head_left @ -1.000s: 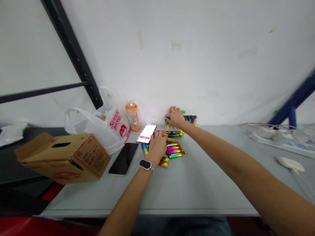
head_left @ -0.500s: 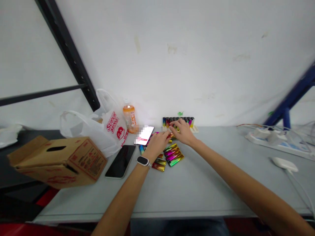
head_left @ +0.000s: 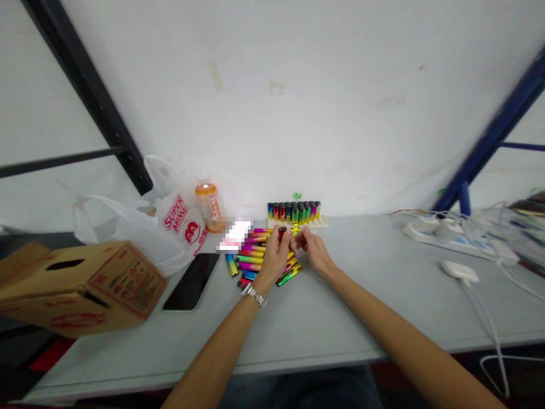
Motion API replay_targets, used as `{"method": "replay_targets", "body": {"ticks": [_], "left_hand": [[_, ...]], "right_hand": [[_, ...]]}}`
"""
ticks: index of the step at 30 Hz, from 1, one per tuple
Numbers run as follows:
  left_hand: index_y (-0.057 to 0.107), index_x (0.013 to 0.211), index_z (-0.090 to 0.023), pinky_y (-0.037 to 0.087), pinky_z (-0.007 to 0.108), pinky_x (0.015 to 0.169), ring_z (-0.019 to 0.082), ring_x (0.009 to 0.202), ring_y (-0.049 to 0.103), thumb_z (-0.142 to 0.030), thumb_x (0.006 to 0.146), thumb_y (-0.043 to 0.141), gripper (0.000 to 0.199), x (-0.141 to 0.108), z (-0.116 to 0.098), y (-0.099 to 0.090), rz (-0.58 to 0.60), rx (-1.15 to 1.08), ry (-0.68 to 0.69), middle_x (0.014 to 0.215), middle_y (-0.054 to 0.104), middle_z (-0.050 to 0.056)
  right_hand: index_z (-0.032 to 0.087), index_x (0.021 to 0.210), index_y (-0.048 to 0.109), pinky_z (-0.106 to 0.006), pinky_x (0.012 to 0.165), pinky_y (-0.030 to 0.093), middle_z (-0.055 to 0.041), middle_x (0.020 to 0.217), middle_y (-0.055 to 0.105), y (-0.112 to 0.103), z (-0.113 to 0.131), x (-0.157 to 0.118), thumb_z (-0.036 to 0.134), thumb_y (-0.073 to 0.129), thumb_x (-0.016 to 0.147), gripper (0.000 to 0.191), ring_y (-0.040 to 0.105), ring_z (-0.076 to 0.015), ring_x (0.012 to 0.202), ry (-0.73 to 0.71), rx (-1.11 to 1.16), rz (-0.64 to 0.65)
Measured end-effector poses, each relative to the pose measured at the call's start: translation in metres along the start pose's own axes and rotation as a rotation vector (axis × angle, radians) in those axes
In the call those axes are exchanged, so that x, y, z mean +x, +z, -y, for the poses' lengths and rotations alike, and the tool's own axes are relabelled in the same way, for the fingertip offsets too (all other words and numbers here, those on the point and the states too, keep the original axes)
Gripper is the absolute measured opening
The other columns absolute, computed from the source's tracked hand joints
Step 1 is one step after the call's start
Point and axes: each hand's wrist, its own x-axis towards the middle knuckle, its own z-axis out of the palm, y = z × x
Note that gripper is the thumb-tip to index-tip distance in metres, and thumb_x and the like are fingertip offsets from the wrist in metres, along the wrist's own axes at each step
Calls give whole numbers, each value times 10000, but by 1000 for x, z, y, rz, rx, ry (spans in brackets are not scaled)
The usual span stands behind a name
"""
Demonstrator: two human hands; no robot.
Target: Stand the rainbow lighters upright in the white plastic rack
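My left hand [head_left: 276, 255], with a metal-banded watch at the wrist, is closed around a lighter [head_left: 281, 230]; its dark and red end sticks up above the fingers. Close beside it, my right hand [head_left: 315, 251] has its fingertips pressed together; what they hold, if anything, is hidden. Beneath and left of my left hand, shiny multicoloured lighters [head_left: 250, 259] lie flat on the table, partly covered by the hand. Behind both hands, several lighters [head_left: 294, 211] with black tops stand upright in rows in a cream tray [head_left: 322, 222].
A phone with a lit screen [head_left: 237, 234] lies left of the lighters, and a dark phone [head_left: 191, 282] nearer the front. Further left are an orange-capped-looking drink bottle [head_left: 208, 205], a plastic bag [head_left: 170, 227] and a cardboard box [head_left: 114, 284]. A power strip [head_left: 464, 241] and white charger [head_left: 460, 271] lie right.
My left hand has turned upright and now grips a lighter. My right hand has drawn back from the standing lighters towards my left. The view has shifted right.
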Motion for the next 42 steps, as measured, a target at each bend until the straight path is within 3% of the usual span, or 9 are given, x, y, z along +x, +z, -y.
{"method": "replay_targets", "body": {"ticks": [4,10,22,26,29,32,37,39,42], "left_hand": [[527,828,-189,390,234,629,117,637,490,-468,959,466,314,-8,-7,1,-38,81,-30,681,531,-25],[523,580,-165,251,253,522,105,516,407,-480,906,472,456,-11,-3,5,-78,310,-118,531,476,-26],[496,539,-172,250,251,518,108,507,404,-350,840,461,352,-5,-4,2,-149,299,-201,501,443,-35],[471,538,-178,257,255,528,109,517,391,-410,869,474,404,-5,-7,0,-160,311,-206,506,429,-36],[520,604,-172,292,256,538,119,553,424,-531,912,429,481,-6,-13,-3,-99,218,-199,561,482,-19],[522,659,-177,348,248,561,126,593,468,-547,967,304,528,-6,-15,-6,-28,73,-207,624,525,1],[491,858,-203,334,219,494,92,486,414,-541,935,455,349,-7,-7,-4,106,-46,-196,615,482,-54],[479,921,-211,324,209,480,83,465,395,-550,918,491,339,-8,-7,-3,106,-90,-207,614,483,-68],[516,838,-192,319,212,490,82,484,386,-595,899,486,409,-8,-10,-2,84,-101,-204,606,484,-54]], "right_hand": [[172,695,646,-282,602,355,-13,600,556,0,-12,4,709,206,937,735,484,-149,591,90,77,-52],[176,634,611,-276,594,349,-10,583,561,2,-16,2,721,273,919,702,497,-147,589,80,111,-4],[162,716,659,-273,563,330,-10,589,559,3,-14,1,733,267,910,719,473,-137,560,116,120,50],[156,751,678,-278,569,337,-13,598,564,3,-16,1,740,277,905,725,471,-140,562,122,137,62],[159,714,657,-278,564,340,-16,593,567,3,-16,2,754,266,897,736,462,-142,558,125,130,68],[156,718,656,-276,560,344,-18,589,569,3,-16,2,769,254,889,753,462,-143,558,125,125,75],[163,681,635,-280,561,344,-14,579,557,3,-15,2,765,250,893,745,463,-145,558,119,115,80],[170,643,608,-281,568,347,-18,583,560,2,-13,2,760,242,897,739,467,-147,565,118,105,85],[183,600,564,-279,568,342,-14,567,544,2,-9,1,762,247,893,723,461,-145,565,121,87,82]]}}
